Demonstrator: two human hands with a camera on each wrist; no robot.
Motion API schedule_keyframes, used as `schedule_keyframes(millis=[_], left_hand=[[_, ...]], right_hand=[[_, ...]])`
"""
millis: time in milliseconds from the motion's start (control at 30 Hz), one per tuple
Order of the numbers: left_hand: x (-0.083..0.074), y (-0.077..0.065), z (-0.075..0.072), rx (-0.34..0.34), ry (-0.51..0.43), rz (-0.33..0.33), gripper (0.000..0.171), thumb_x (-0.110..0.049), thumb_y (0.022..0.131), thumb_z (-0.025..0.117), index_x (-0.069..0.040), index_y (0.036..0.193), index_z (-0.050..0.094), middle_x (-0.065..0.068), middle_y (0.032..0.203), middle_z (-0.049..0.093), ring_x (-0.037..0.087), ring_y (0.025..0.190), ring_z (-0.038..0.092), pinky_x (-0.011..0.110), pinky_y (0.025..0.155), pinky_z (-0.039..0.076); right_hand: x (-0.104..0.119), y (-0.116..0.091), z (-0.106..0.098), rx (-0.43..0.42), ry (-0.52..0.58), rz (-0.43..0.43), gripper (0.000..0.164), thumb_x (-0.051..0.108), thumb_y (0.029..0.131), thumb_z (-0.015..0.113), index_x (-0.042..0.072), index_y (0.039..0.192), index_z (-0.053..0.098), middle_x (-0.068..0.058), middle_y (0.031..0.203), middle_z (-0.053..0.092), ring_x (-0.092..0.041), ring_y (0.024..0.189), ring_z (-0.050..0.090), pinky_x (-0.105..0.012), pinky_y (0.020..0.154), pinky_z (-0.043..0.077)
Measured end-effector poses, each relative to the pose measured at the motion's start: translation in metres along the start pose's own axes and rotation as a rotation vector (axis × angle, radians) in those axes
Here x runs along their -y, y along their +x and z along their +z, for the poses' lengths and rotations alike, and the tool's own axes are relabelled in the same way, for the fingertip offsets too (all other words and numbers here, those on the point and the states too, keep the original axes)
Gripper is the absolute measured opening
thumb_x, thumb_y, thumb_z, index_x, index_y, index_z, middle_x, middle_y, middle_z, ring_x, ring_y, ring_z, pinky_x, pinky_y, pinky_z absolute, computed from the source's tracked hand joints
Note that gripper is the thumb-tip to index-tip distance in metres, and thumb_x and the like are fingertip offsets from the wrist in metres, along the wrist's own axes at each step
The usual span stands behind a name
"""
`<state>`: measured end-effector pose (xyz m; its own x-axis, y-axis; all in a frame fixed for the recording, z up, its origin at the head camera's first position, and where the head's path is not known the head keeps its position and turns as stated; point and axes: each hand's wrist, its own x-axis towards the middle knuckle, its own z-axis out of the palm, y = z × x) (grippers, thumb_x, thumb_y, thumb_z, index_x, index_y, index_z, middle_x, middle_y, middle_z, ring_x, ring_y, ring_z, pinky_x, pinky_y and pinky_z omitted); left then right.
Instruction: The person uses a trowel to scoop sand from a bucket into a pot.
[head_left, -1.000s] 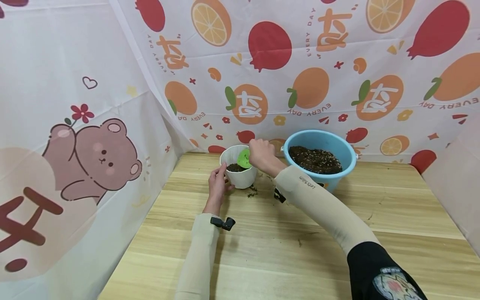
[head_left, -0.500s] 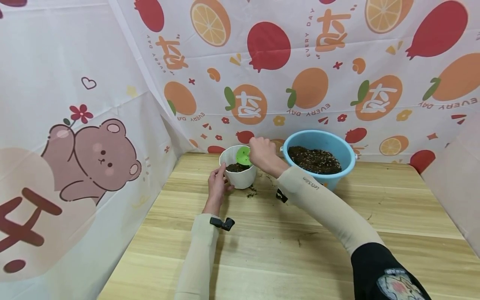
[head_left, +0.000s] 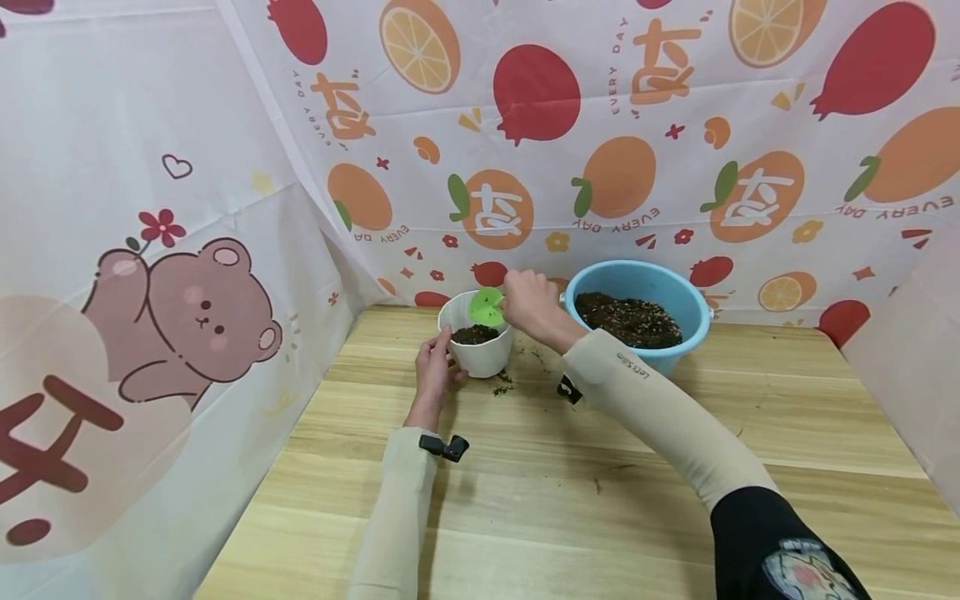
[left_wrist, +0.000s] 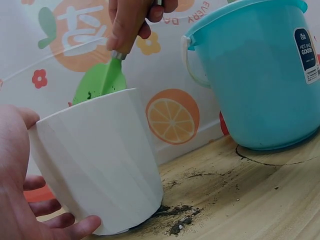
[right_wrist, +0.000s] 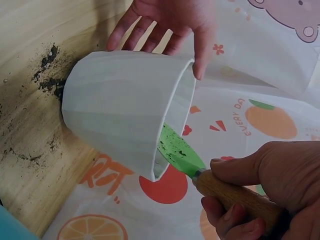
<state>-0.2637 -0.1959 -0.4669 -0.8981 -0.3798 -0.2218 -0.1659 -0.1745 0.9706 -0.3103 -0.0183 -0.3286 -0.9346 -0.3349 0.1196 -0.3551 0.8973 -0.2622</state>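
A white plant pot (head_left: 482,358) with dark soil (head_left: 475,334) inside stands on the table. My left hand (head_left: 432,367) holds it from the left, thumb at the rim and fingers spread round the lower side. My right hand (head_left: 534,307) grips the wooden handle (right_wrist: 240,201) of a small green trowel (head_left: 486,307). In the right wrist view, the trowel's blade (right_wrist: 179,150) slants into the pot's mouth with soil crumbs stuck to it. The pot wall hides the blade's tip in the left wrist view.
Right of the pot stands a light blue bucket (head_left: 693,337) of soil, with a white handle (left_wrist: 192,67). Spilled soil (left_wrist: 177,217) lies by the pot's base on the wooden table (head_left: 525,517). Printed cloths (head_left: 420,108) hang behind and at the left.
My right hand has shifted slightly up and to the right, lifting the trowel blade a little above the soil in the pot. The left hand and the pot stay put.
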Motion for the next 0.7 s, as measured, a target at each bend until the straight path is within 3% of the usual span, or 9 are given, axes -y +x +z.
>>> schedule_keyframes(millis=[200, 400, 567, 700], left_hand=[[0.000, 0.000, 0.000, -0.006, 0.002, 0.001, 0.066, -0.058, 0.098, 0.055, -0.009, 0.142, 0.046, 0.014, 0.141, 0.050, 0.027, 0.109, 0.057, 0.036, 0.080, 0.060], [0.000, 0.000, 0.002, -0.015, 0.000, 0.001, 0.066, -0.059, 0.098, 0.055, -0.009, 0.140, 0.047, 0.013, 0.136, 0.051, 0.026, 0.106, 0.057, 0.034, 0.078, 0.060], [0.000, -0.001, 0.001, -0.015, -0.001, 0.002, 0.067, -0.060, 0.098, 0.055, -0.009, 0.140, 0.047, 0.013, 0.137, 0.050, 0.026, 0.106, 0.057, 0.037, 0.082, 0.059], [0.000, -0.002, 0.001, -0.003, 0.002, -0.001, 0.068, -0.060, 0.098, 0.054, -0.009, 0.142, 0.046, 0.013, 0.142, 0.048, 0.027, 0.110, 0.056, 0.040, 0.087, 0.059]], right_hand=[[-0.001, -0.003, -0.007, -0.004, 0.044, 0.022, 0.041, 0.018, 0.096, 0.059, 0.017, 0.061, 0.039, -0.002, 0.065, 0.042, -0.021, 0.065, 0.048, -0.034, 0.053, 0.041], [-0.002, -0.004, -0.015, 0.009, 0.065, 0.062, 0.042, 0.030, 0.098, 0.066, 0.017, 0.063, 0.045, -0.004, 0.071, 0.054, -0.024, 0.072, 0.056, -0.039, 0.060, 0.046], [-0.005, -0.006, -0.021, 0.043, 0.116, 0.072, 0.047, 0.033, 0.097, 0.067, 0.016, 0.059, 0.045, 0.000, 0.061, 0.043, -0.021, 0.066, 0.053, -0.035, 0.058, 0.045], [-0.008, -0.007, -0.024, 0.060, 0.151, 0.074, 0.053, 0.033, 0.097, 0.066, 0.017, 0.053, 0.041, 0.004, 0.052, 0.031, -0.016, 0.055, 0.041, -0.030, 0.050, 0.038]])
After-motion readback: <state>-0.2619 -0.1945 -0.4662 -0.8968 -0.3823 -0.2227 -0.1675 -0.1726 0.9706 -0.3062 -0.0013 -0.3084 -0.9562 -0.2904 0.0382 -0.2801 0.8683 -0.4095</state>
